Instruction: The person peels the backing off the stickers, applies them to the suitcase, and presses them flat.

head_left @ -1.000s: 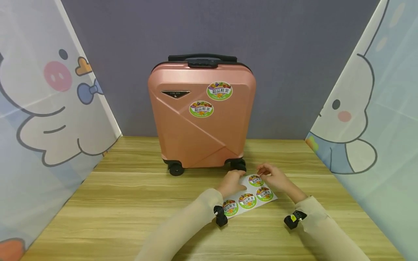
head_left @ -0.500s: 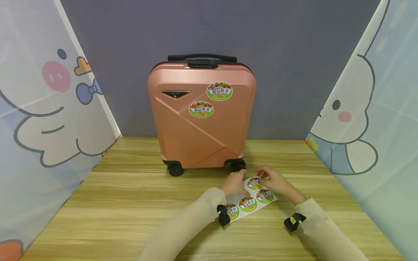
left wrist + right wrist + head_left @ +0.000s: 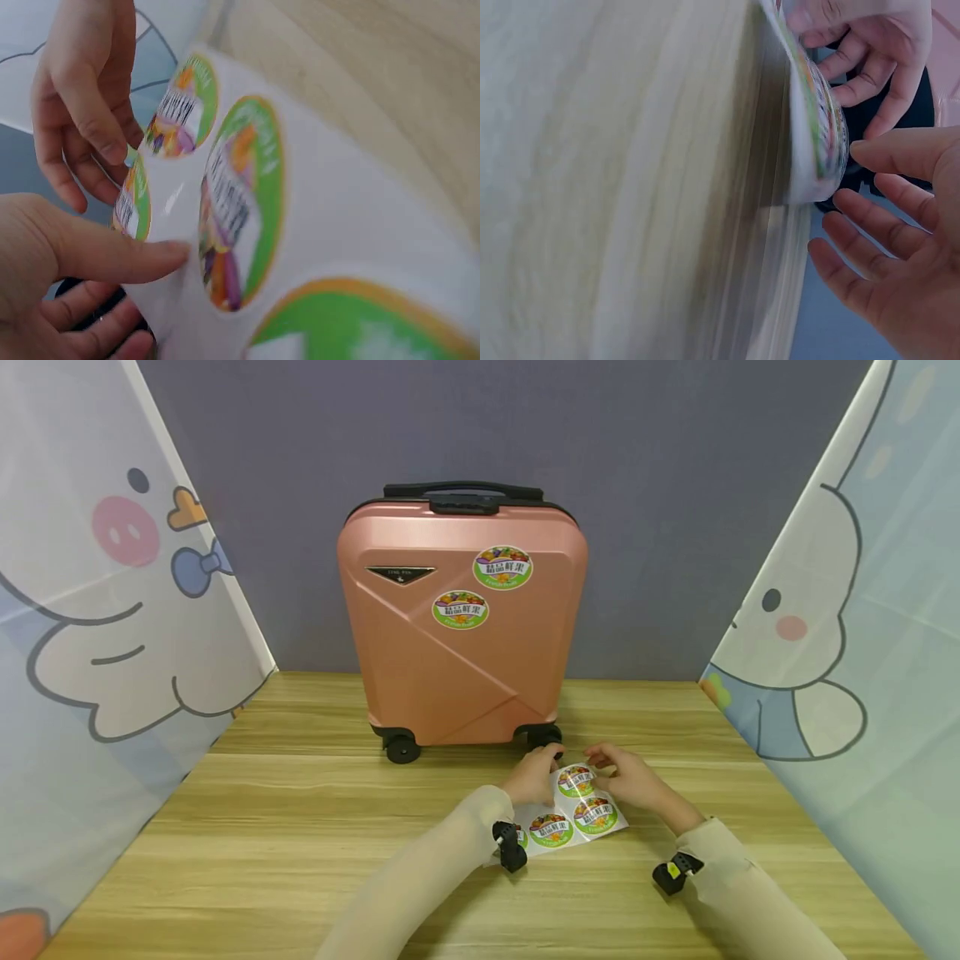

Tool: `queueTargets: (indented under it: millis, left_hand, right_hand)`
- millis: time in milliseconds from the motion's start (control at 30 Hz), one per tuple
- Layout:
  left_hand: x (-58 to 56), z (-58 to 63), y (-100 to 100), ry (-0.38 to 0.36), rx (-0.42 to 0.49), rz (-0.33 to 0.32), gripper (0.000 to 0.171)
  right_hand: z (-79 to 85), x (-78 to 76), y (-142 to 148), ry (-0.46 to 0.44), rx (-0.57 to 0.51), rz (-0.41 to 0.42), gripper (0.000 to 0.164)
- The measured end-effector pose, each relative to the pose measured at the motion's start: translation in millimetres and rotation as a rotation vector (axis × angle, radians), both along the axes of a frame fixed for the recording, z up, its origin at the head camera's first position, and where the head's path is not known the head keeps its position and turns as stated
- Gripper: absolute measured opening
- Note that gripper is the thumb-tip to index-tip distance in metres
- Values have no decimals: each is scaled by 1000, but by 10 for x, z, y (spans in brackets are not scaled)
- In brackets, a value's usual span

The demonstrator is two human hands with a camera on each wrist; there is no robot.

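A white sheet (image 3: pixel 345 210) of round fruit stickers is lifted at a tilt above the wooden table, in front of the suitcase's right wheel. My left hand (image 3: pixel 534 777) pinches its left side, thumb on the printed face and fingers behind. At the far right end of the sheet is my right hand (image 3: pixel 630 777), thumb tip right at the edge of a sticker (image 3: pixel 576 782) and the other fingers spread loosely, as the right wrist view shows. Behind stands a pink suitcase (image 3: pixel 457 668) bearing two matching stickers, one upper right (image 3: pixel 502 568), one near its middle (image 3: pixel 460 610).
The wooden table (image 3: pixel 300 827) reaches back to a grey wall (image 3: pixel 637 527). Cartoon-printed panels flank it, one left (image 3: pixel 187 643) and one right (image 3: pixel 810 610). The suitcase stands upright on black wheels (image 3: pixel 402 749), with a black handle (image 3: pixel 463 489) on top.
The sheet has shifted slightly left and tilted, with the left hand still holding it. My right hand stays close to the sheet's far corner. The suitcase stands where it was.
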State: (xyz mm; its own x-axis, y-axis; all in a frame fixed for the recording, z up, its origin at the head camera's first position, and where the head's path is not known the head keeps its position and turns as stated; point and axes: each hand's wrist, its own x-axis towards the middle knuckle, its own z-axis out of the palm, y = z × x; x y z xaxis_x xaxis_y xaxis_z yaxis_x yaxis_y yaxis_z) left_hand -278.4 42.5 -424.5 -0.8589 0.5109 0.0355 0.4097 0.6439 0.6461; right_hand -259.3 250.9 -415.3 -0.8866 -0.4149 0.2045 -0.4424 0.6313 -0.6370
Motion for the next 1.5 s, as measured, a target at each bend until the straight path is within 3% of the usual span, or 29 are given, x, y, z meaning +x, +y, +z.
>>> queueTargets:
  millis: [167, 367, 533, 733, 933, 1033, 1200, 1400, 1500]
  left_hand:
    - [-50, 14, -128, -17, 155, 9, 72]
    - [-43, 133, -249, -88, 279, 12, 67]
    - [-38, 212, -318, -79, 327, -4, 65]
    - [-45, 283, -378, -71, 353, -74, 66]
    - [-63, 337, -410, -62, 342, -146, 68]
    - [-82, 342, -413, -85, 390, -169, 63]
    - [-93, 333, -409, -116, 481, -141, 50]
    - [-69, 374, -402, -126, 507, -89, 43]
    - [-79, 371, -403, -147, 532, -95, 43]
  right_hand:
    - [20, 16, -63, 34, 1, 10, 39]
    - [56, 68, -142, 124, -41, -8, 36]
    - [96, 99, -215, 201, -115, 2, 38]
    - [146, 113, -289, 302, -80, 21, 34]
    - [172, 114, -362, 345, -70, 26, 34]
    - [183, 113, -398, 370, -69, 28, 34]
    - [192, 124, -446, 398, -75, 9, 34]
    - [205, 123, -470, 439, -108, -35, 36]
    - [214, 108, -469, 457, -113, -45, 35]
